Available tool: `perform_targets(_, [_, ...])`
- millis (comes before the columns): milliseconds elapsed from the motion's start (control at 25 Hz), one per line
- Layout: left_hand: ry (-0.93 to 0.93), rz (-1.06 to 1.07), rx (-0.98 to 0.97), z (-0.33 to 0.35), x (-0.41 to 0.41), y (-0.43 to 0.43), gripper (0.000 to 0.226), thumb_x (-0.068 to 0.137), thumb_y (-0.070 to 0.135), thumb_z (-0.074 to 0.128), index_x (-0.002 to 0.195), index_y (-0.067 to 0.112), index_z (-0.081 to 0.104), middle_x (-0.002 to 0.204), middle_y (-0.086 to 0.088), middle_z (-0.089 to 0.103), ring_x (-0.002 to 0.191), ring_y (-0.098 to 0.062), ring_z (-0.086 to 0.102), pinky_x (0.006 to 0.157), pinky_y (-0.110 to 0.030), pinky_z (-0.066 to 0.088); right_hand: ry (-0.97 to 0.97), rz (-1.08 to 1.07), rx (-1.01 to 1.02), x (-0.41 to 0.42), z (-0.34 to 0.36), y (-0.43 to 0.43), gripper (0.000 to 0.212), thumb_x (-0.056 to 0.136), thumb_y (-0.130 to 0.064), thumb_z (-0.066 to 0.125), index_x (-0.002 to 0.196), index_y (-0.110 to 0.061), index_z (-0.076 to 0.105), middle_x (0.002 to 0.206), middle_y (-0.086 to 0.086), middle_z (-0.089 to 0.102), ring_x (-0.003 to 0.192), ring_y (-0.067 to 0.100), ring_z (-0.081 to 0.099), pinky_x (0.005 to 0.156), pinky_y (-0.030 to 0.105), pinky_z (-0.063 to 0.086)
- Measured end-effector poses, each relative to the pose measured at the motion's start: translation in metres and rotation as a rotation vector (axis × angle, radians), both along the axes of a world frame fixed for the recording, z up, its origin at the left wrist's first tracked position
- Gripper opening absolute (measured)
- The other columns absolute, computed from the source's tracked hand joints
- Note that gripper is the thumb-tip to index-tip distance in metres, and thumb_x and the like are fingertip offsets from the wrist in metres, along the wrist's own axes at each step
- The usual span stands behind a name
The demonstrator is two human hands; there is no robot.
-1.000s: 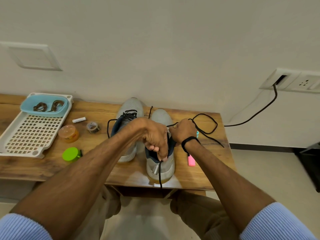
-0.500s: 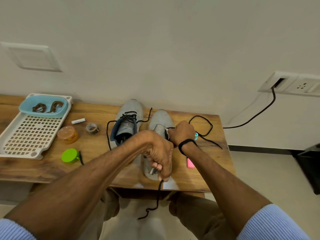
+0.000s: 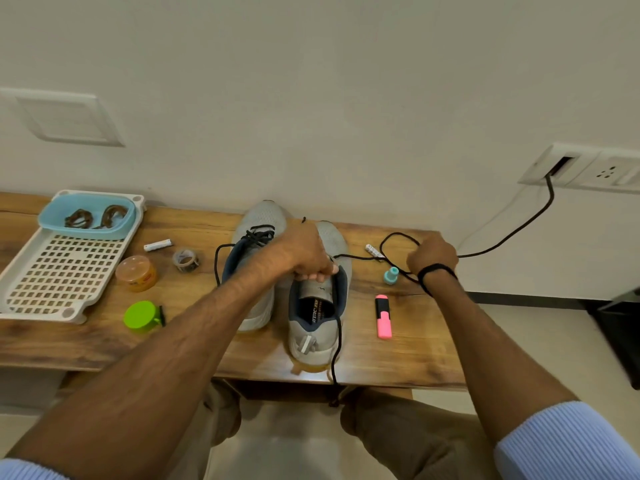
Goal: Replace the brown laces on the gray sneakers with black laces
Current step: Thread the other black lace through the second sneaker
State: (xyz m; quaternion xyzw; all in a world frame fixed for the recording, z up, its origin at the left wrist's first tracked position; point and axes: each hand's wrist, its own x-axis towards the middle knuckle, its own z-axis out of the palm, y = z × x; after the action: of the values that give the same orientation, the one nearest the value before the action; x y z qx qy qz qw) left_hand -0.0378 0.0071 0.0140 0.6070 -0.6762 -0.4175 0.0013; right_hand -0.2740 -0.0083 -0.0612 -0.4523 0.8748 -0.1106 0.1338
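Note:
Two gray sneakers stand side by side on the wooden table point(image 3: 408, 355). The left sneaker point(image 3: 258, 220) carries a black lace through its eyelets. My left hand point(image 3: 308, 254) grips the tongue area of the right sneaker point(image 3: 313, 327). A black lace point(image 3: 337, 334) runs from that shoe over its heel and hangs past the table's front edge. Its other end stretches right to my right hand point(image 3: 431, 254), which pinches it beside a loose loop. The brown laces point(image 3: 93, 216) lie coiled in a blue tub point(image 3: 52, 220).
A white perforated tray point(image 3: 59, 271) holds the blue tub at the left. An orange jar point(image 3: 136, 273), tape roll point(image 3: 186, 260), green lid point(image 3: 142, 315), white tube point(image 3: 157, 244), pink highlighter point(image 3: 383, 317) and teal cap point(image 3: 392, 275) lie around the shoes. A black cable point(image 3: 519, 230) leads to a wall socket.
My right hand has pulled the lace out to the right, away from the shoe. My left hand has moved from the heel up to the tongue, uncovering the shoe's opening.

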Motion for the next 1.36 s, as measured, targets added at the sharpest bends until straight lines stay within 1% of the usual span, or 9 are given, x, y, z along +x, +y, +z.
perform_targets(120, [0.040, 0.145, -0.187, -0.005, 0.004, -0.006, 0.022, 0.088, 0.028, 0.073, 0.082, 0.007, 0.074, 0.070, -0.001, 0.071, 0.050, -0.008, 0.057, 0.051, -0.018, 0.050, 0.094, 0.007, 0.252, -0.022, -0.030, 0.015, 0.033, 0.090, -0.027, 0.066, 0.113, -0.004, 0.062, 0.118, 0.018, 0.063, 0.110, 0.033, 0.058, 0.090, 0.036, 0.048])
perform_targets(240, [0.159, 0.274, -0.269, -0.006, 0.007, -0.010, 0.023, 0.088, 0.027, 0.074, 0.079, 0.006, 0.074, 0.071, -0.006, 0.073, 0.050, -0.010, 0.062, 0.048, -0.020, 0.050, -0.034, 0.020, 0.140, -0.026, -0.022, 0.000, 0.023, 0.095, -0.019, 0.058, 0.108, -0.001, 0.064, 0.113, 0.022, 0.064, 0.104, 0.035, 0.062, 0.088, 0.039, 0.048])
perform_targets(360, [0.210, 0.341, -0.308, -0.007, 0.010, -0.014, 0.021, 0.089, 0.027, 0.073, 0.079, 0.008, 0.073, 0.072, -0.006, 0.074, 0.058, -0.015, 0.069, 0.052, -0.023, 0.054, -1.077, -0.194, -0.490, -0.011, 0.045, -0.018, 0.022, 0.098, -0.015, 0.054, 0.080, -0.003, 0.060, 0.077, 0.016, 0.064, 0.061, 0.020, 0.062, 0.064, 0.031, 0.049])
perform_targets(480, [0.254, 0.394, -0.362, -0.007, 0.012, -0.017, 0.019, 0.091, 0.024, 0.070, 0.081, 0.008, 0.073, 0.076, -0.008, 0.074, 0.064, -0.017, 0.072, 0.065, -0.028, 0.059, -1.891, 0.044, -0.797, 0.009, 0.129, -0.009, 0.016, 0.098, -0.014, 0.055, 0.084, -0.006, 0.057, 0.076, 0.008, 0.064, 0.067, 0.014, 0.061, 0.061, 0.021, 0.051])
perform_targets(640, [0.783, 0.476, -0.045, 0.011, 0.004, -0.013, 0.026, 0.099, 0.026, 0.058, 0.108, 0.003, 0.068, 0.099, -0.012, 0.074, 0.068, -0.014, 0.067, 0.065, -0.026, 0.058, -1.183, 0.340, -0.589, 0.043, 0.140, 0.015, 0.009, 0.092, -0.014, 0.066, 0.095, -0.005, 0.065, 0.075, 0.004, 0.066, 0.065, 0.012, 0.058, 0.059, 0.020, 0.049])
perform_targets(800, [0.992, 0.455, 0.167, 0.023, 0.000, -0.014, 0.039, 0.100, 0.042, 0.051, 0.108, 0.007, 0.068, 0.091, -0.005, 0.074, 0.078, -0.016, 0.069, 0.072, -0.028, 0.057, -1.030, 0.547, -0.227, 0.069, 0.113, 0.026, 0.018, 0.093, 0.000, 0.060, 0.110, 0.004, 0.064, 0.087, 0.016, 0.070, 0.072, 0.017, 0.065, 0.066, 0.023, 0.057])
perform_targets(960, [1.182, 0.661, -0.160, 0.027, 0.008, -0.022, 0.018, 0.099, 0.011, 0.056, 0.111, 0.009, 0.069, 0.099, -0.003, 0.076, 0.088, -0.014, 0.069, 0.076, -0.029, 0.054, -0.836, 0.551, -0.122, 0.079, 0.107, 0.026, 0.016, 0.093, -0.010, 0.064, 0.101, 0.003, 0.066, 0.083, 0.017, 0.073, 0.067, 0.019, 0.067, 0.061, 0.026, 0.056])
perform_targets(1200, [1.229, 0.793, -0.609, 0.038, 0.030, -0.021, 0.038, 0.095, 0.005, 0.051, 0.127, 0.026, 0.057, 0.103, -0.009, 0.072, 0.087, -0.022, 0.070, 0.077, -0.032, 0.058, -0.439, 0.613, -0.032, 0.073, 0.092, 0.018, 0.013, 0.093, -0.023, 0.065, 0.091, -0.012, 0.072, 0.081, 0.001, 0.075, 0.070, 0.011, 0.066, 0.072, 0.038, 0.056])
perform_targets(1360, [1.167, 0.852, -0.502, 0.039, 0.029, -0.015, 0.023, 0.098, 0.016, 0.053, 0.096, 0.003, 0.072, 0.061, -0.009, 0.062, 0.046, -0.021, 0.056, 0.044, -0.028, 0.044, -0.490, 0.649, 0.196, 0.064, 0.095, 0.021, 0.014, 0.090, -0.020, 0.068, 0.092, -0.007, 0.074, 0.090, 0.005, 0.071, 0.080, 0.018, 0.057, 0.068, 0.029, 0.050])
